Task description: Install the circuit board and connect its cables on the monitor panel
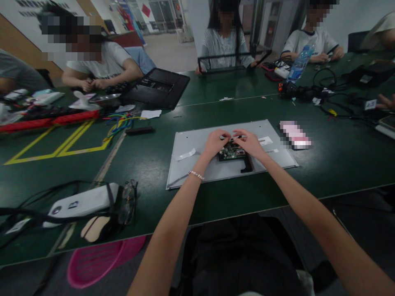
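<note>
A green circuit board (232, 153) in a black plastic frame (247, 165) lies on a flat light-grey panel (197, 167) in front of me. My left hand (216, 143) is at the board's far left side, thumb and fingers pinched together. Across from it, my right hand (249, 142) bends its fingers over the far right side of the board, also closed. The fingertips of both hands nearly meet above the board's far edge. Whatever lies between them is too small to make out. A white strip (186, 154) is on the panel, left of the board.
A pink phone (294, 134) lies right of the panel. To the left are glasses (128, 201), a mouse (95, 228), a white device marked 13 (83, 202) and cables (120, 126). Co-workers sit across the table; one holds a black frame (225, 63). A water bottle (298, 65) stands far right.
</note>
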`<action>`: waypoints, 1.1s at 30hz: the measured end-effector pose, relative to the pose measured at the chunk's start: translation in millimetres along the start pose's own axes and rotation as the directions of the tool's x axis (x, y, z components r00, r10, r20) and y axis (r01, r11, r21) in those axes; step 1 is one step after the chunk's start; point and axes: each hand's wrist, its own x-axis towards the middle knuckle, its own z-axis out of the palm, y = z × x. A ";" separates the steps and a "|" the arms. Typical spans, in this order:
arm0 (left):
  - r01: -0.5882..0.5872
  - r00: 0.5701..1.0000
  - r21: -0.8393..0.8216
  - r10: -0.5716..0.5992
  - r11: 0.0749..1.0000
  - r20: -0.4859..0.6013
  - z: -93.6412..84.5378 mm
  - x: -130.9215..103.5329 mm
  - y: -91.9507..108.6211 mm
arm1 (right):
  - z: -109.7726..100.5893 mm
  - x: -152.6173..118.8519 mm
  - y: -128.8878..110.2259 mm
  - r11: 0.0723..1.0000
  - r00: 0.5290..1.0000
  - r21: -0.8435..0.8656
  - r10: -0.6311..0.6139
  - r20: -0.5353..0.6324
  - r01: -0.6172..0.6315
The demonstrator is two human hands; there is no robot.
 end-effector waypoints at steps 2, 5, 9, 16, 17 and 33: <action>0.047 0.997 -0.124 -0.055 0.991 -0.061 1.1 2.6 6.6 | -1.3 -1.1 -2.7 0.999 0.999 -0.007 -0.048 0.003 0.048; 0.093 0.990 -0.267 -0.119 0.959 -0.081 4.2 6.5 17.8 | -3.2 -1.7 -5.6 0.996 0.997 0.026 -0.080 0.006 0.080; 0.102 0.990 -0.259 -0.125 0.961 -0.073 7.2 10.0 30.8 | -8.9 0.4 -6.4 0.996 0.996 0.041 -0.084 0.003 0.084; 0.003 1.000 0.204 -0.005 0.979 0.006 -4.9 1.3 39.7 | -38.5 6.4 -2.3 0.989 0.998 -0.142 0.025 -0.065 -0.034; -0.009 0.999 0.266 -0.005 0.964 0.054 -7.7 -3.4 39.6 | -44.3 6.8 0.5 0.972 0.995 -0.227 0.042 -0.095 -0.063; -0.039 0.977 0.295 -0.027 0.955 0.214 -18.9 -35.8 20.6 | -60.7 -2.4 -3.7 0.824 0.993 -0.564 0.008 0.117 0.060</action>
